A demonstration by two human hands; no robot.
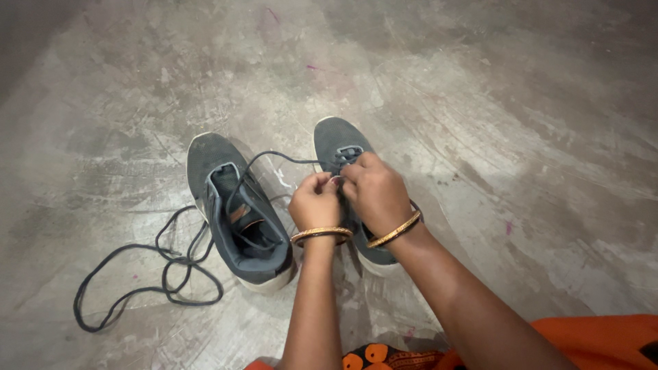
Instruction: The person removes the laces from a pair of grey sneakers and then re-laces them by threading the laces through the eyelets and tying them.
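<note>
A loose dark lace (147, 274) lies coiled on the concrete floor (521, 103); beside it an unlaced grey shoe (240, 212); then the left hand (315, 202) and right hand (375, 192), both pinching a lace (274, 156) over the second shoe (336, 147).

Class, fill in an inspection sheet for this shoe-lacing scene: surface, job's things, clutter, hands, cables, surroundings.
Surface: grey concrete floor, scuffed, with pale stains.
Job's things: right shoe under both hands, lace at its eyelets; left shoe open, unlaced.
Clutter: loose lace coiled on floor beside the left shoe.
Hands: left hand and right hand pinch the lace; a bangle on each wrist.
Cables: nothing seen.
Surroundings: orange cloth at bottom edge.
</note>
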